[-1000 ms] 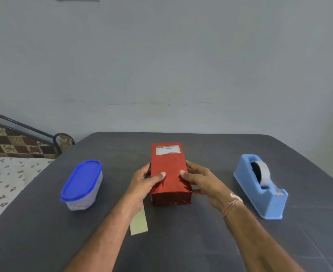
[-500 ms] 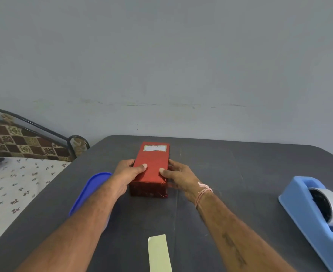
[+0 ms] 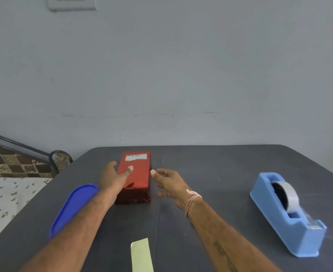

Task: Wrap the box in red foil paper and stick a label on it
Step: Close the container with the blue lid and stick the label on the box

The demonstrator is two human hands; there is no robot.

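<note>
**Wrapped box toward far desk edge, both grips loose**

Red foil box (image 3: 137, 179) is lying flat on the dark desk (image 3: 201, 173), toward the far edge, with the label (image 3: 136, 157) sitting at the far end of its top face. Left grip (image 3: 113, 178) is resting along the box's left side, fingers relaxed, thumb lying straight on top. Right grip (image 3: 169, 183) is sitting just beside the right side, fingers spread, holding nothing. Blue-lidded tub (image 3: 73, 207) is showing behind the left forearm. Tape dispenser (image 3: 287, 216) is standing well off to the right, and a pale paper strip (image 3: 142, 256) is lying nearest the camera.
</note>
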